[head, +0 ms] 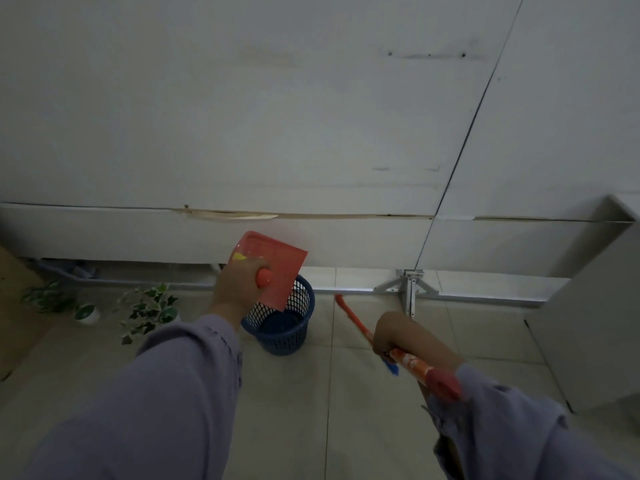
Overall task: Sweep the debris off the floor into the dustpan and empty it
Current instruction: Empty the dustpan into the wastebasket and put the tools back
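Head view showed the left hand (239, 285) closed around the short orange handle of the red dustpan (273, 268), so this grip was pressed together on the handle. The dustpan was lifted and tilted, its flat mouth edge pointing down and to the right, directly over the open top of the blue mesh basket (284, 320). The lower corner of the pan stood just inside the basket rim, or very near it; I could not tell whether they touched. A small yellow piece (240, 257) lay inside the pan near the handle, so the emptying seemed not yet finished, in my judgement.

The right hand (391, 336) was closed on the orange broom handle (356, 322), whose long axis ran from the lower right up toward the wall base; the broom head was not clearly visible. This hand stood well apart from the basket, so the left hand was the nearer one.

The basket stood on the tiled floor (346, 410) close to the white wall panel (311, 133), with two potted plants (149, 310) at its left and a metal bracket (410, 289) at its right. Room for tipping further was open toward the person, less toward the wall.
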Demonstrator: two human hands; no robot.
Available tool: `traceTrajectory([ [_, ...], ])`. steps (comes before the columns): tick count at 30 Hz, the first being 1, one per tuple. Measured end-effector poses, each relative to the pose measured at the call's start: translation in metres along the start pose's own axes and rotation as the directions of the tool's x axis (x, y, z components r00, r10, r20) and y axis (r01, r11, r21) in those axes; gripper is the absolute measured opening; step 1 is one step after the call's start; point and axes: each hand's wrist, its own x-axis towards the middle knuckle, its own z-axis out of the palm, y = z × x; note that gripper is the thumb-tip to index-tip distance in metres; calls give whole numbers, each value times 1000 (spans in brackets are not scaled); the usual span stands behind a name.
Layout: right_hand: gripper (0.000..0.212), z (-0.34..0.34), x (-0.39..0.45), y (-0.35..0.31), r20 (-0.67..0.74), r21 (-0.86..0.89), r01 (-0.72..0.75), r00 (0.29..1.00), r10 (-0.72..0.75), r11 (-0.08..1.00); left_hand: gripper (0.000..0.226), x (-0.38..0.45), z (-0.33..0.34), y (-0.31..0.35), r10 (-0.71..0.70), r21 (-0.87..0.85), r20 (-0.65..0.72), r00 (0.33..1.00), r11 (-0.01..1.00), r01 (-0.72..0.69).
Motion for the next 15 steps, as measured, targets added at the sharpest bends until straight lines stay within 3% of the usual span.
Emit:
traceTrajectory([
  [3,38,2,11,4,31,-39,23,999,-22,999,11,2,28,-5,114,67,79,990,991,-119],
  [8,41,0,25,14,58,-49,48,997,-46,998,32,-2,53,-7,204,171,207,957,955,-241],
  [15,41,-6,34,29,77,-22,26,997,-24,999,34,0,56,9,199,217,238,951,943,-252],
])
